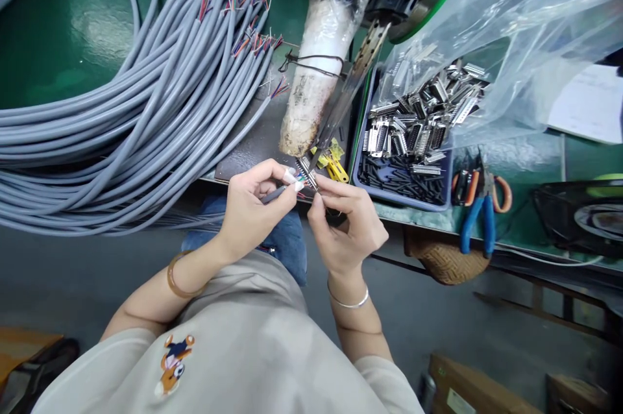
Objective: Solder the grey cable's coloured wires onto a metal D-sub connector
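Taking the blue tray (363, 188) of metal connector shells as the landmark: far to its left, a thick bundle of grey cables (121, 115) lies coiled over the green table (58, 31), their stripped ends showing coloured wires.

Nearer the tray, still to its left and just off the table edge, the left hand (250, 206) has its fingers (285, 175) clenched on the end of a grey cable (273, 194), thumb and forefinger pinching it close to the tip; one fingertip appears wrapped in white tape.

Immediately to the right of that, below the tray's left corner, the right hand (345, 222) has its fingers grasping a small connector (307, 175), held up against the cable end so the two meet. A wrapped post (318, 63) and a thin metal strip stand just behind them, left of the tray, with yellow bits at the foot.

To the tray's right lie blue-handled and orange-handled pliers (479, 203); above it a clear plastic bag (511, 24) spills more shells.

The step in hand looks like fitting the cable's wires to the connector. The next move probably calls for steady alignment of fine wires with the pins, both hands staying close and still.
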A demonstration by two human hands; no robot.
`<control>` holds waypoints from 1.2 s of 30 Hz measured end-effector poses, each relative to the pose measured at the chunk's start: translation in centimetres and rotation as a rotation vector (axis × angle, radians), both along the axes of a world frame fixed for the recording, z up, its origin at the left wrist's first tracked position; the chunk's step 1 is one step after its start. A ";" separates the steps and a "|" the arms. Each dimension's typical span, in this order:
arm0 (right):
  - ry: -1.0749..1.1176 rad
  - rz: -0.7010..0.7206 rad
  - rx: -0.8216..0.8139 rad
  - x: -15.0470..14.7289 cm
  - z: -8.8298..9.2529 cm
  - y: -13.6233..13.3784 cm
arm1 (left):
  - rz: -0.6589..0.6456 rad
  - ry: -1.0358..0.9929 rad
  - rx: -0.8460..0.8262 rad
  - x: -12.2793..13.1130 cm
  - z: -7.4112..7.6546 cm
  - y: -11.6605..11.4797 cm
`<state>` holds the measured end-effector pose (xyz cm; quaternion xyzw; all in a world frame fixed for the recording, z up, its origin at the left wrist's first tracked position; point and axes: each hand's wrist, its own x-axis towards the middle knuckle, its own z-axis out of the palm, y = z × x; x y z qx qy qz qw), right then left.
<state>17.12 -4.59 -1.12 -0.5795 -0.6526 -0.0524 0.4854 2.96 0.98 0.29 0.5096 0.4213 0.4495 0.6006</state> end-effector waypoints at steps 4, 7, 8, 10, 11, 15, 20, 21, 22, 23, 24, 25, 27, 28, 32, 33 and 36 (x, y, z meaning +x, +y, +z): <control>0.001 0.006 0.017 0.2 0.1 0.5 | 0.040 0.081 0.120 0.3 0.2 0.4; 0.018 0.028 0.026 0.4 0.0 0.9 | 0.039 0.106 0.148 0.4 0.4 0.6; 0.023 0.034 0.028 0.5 0.1 1.0 | 0.036 0.109 0.150 0.4 0.5 0.7; 0.024 0.038 0.031 0.5 0.2 1.2 | 0.040 0.111 0.154 0.4 0.6 0.7; 0.021 0.035 0.033 0.5 0.3 1.3 | 0.045 0.109 0.160 0.4 0.6 0.8; -0.009 0.026 0.022 0.6 0.6 1.2 | 0.052 0.088 0.177 0.3 0.7 0.9; -0.080 0.042 0.012 0.7 0.2 0.8 | -0.005 0.118 0.056 -0.1 0.7 1.0; -0.083 0.045 0.010 0.7 0.1 0.7 | -0.014 0.124 0.033 -0.2 0.7 0.9; -0.076 0.041 0.008 0.7 0.1 0.7 | -0.021 0.127 0.011 -0.3 0.6 0.9; -0.060 0.032 0.004 0.7 0.1 0.7 | -0.029 0.124 -0.008 -0.3 0.6 0.8; -0.034 0.022 -0.002 0.7 0.2 0.8 | -0.039 0.118 -0.029 -0.4 0.6 0.8; -0.004 0.018 -0.010 0.7 0.3 0.8 | -0.047 0.108 -0.049 -0.4 0.6 0.7; 0.058 0.032 -0.031 0.7 0.4 0.9 | -0.052 0.084 -0.078 -0.3 0.6 0.6; 0.078 0.045 -0.039 0.6 0.4 0.9 | -0.041 0.076 -0.078 -0.2 0.6 0.5; 0.077 0.061 -0.027 0.6 0.4 1.0 | 0.043 0.086 -0.001 0.2 0.7 0.3; 0.068 0.061 -0.019 0.6 0.4 1.0 | 0.058 0.101 0.025 0.3 0.7 0.2; 0.037 0.059 -0.005 0.6 0.3 1.1 | 0.084 0.158 0.105 0.4 0.5 0.2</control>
